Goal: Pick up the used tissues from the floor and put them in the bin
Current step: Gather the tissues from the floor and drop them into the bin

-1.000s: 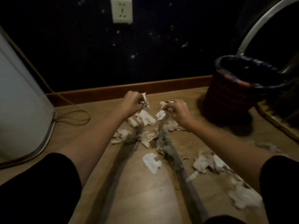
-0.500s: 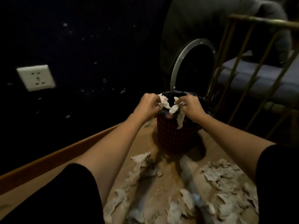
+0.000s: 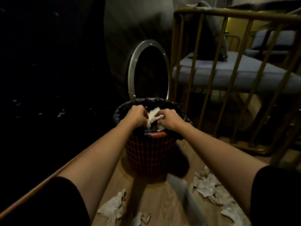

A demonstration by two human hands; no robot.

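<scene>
**Tissue wad at the bin mouth, not yet let go**

Head view. Clutching a white tissue wad (image 3: 152, 115) with the left hand (image 3: 138, 115), fingers curled round it; pinching the same bunch with the right hand (image 3: 169, 119). Holding both just above the open mouth of the red mesh bin (image 3: 149, 154), within the ring of its black liner (image 3: 120, 111), presumably to keep the drop inside. Judged as the release step, grip not yet loosened. Plenty left to gather from the wooden floor (image 3: 156, 201): crumpled tissues (image 3: 114, 207) near-left, a bigger scatter (image 3: 210, 188) near-right, both apart from the bin's foot. Behind, a round metal-rimmed frame (image 3: 132, 70); to the right, a brass-coloured bed rail (image 3: 211, 79).
</scene>
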